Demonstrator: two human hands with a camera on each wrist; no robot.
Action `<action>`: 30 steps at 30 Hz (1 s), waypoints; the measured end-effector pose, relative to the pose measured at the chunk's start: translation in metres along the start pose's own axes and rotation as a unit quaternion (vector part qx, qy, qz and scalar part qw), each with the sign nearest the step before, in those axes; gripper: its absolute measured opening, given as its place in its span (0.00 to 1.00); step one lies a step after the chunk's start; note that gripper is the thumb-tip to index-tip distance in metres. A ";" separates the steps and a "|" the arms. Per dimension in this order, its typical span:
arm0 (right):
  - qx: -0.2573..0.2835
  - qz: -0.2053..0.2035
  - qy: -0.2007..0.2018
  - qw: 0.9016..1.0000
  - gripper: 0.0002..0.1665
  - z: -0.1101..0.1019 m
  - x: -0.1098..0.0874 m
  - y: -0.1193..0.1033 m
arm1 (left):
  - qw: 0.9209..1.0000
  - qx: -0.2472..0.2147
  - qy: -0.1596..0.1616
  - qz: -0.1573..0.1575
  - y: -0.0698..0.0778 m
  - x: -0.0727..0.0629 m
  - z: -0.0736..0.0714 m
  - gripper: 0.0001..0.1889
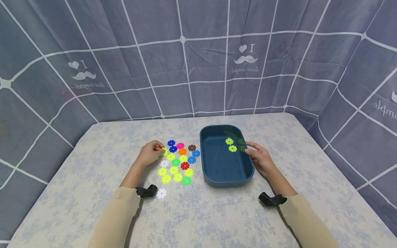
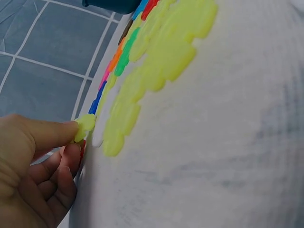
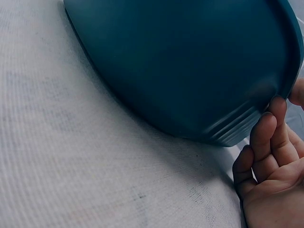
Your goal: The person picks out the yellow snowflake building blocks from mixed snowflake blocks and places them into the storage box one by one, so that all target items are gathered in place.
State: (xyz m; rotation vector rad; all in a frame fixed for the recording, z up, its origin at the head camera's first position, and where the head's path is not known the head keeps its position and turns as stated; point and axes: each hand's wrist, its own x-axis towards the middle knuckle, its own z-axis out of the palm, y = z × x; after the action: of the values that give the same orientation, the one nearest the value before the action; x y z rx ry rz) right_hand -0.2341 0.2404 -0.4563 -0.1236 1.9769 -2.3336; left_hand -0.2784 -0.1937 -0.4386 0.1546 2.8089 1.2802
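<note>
Between thumb and finger, my left hand (image 1: 150,152) pinches a yellow notched snowflake disc (image 2: 85,126) at the far left edge of a group of loose discs. A bit of red (image 2: 82,152) shows by the fingers of that hand; how it is held is partly hidden. My right hand (image 1: 262,159) grips the right side of a dark blue plastic bin (image 1: 227,183), thumb at the rim and fingers against the outer wall. Inside the bin lie two yellow discs (image 1: 232,148), near its right wall.
Several flat discs in yellow, blue, green, orange, pink and brown lie left of the bin, with a red disc (image 1: 184,165) among them. Nearer me is a white disc (image 1: 161,193). A patterned cloth covers the table (image 1: 204,217); a tiled-print curtain (image 1: 204,65) hangs behind.
</note>
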 end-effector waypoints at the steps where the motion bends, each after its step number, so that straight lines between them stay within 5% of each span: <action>1: -0.001 0.000 0.000 1.000 0.32 0.000 0.000 0.000 | 1.000 -0.005 0.003 -0.002 0.000 0.000 0.000 0.09; 11: -0.006 0.001 0.006 1.000 0.31 0.000 0.002 0.001 | 0.999 -0.031 0.012 -0.007 0.006 -0.001 -0.003 0.10; 30: 0.014 0.005 0.004 1.000 0.30 0.000 0.001 0.000 | 0.997 -0.075 0.000 0.009 0.045 -0.004 -0.009 0.12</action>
State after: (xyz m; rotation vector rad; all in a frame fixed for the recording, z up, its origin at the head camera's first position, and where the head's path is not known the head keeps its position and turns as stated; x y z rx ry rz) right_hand -0.2349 0.2404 -0.4566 -0.1024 1.9431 -2.3580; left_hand -0.2720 -0.1711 -0.3985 0.1737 2.7044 1.4870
